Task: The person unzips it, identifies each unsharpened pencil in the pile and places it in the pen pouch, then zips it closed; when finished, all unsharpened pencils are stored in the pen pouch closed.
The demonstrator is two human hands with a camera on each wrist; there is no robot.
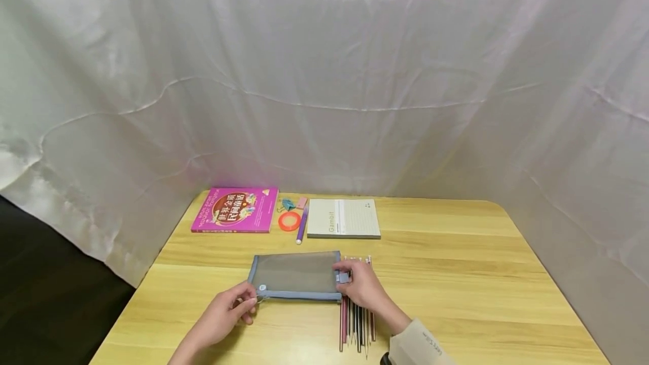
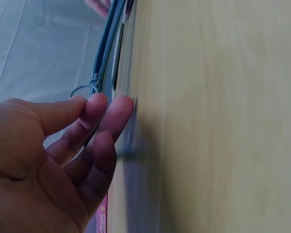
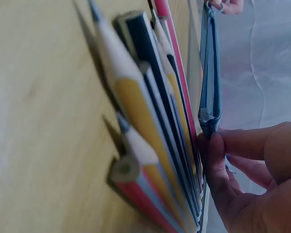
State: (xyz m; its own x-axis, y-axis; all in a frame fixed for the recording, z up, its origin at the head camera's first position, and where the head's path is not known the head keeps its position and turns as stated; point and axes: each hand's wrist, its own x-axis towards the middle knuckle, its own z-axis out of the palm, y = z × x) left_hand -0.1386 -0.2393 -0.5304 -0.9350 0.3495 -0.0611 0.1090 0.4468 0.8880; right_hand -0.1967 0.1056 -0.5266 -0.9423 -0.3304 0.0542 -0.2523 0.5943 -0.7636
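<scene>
A grey mesh pencil pouch (image 1: 296, 274) with blue trim lies flat near the table's front edge. My left hand (image 1: 250, 302) is at its lower left corner, where thumb and forefinger pinch the ring of the zipper pull (image 2: 82, 90). My right hand (image 1: 342, 276) pinches the pouch's right end tab (image 3: 208, 119) between thumb and forefinger. Several pencils (image 1: 356, 320) lie side by side just right of the pouch, under my right hand. In the right wrist view the pencils (image 3: 150, 121) fill the foreground, and the zipped edge of the pouch (image 3: 211, 63) runs away from the fingers.
At the back of the wooden table (image 1: 456, 275) lie a pink book (image 1: 235, 210), an orange tape ring (image 1: 289, 221), a purple pen (image 1: 302, 224), a teal binder clip (image 1: 287, 204) and a pale notebook (image 1: 343, 218). White cloth (image 1: 324, 72) hangs round the table.
</scene>
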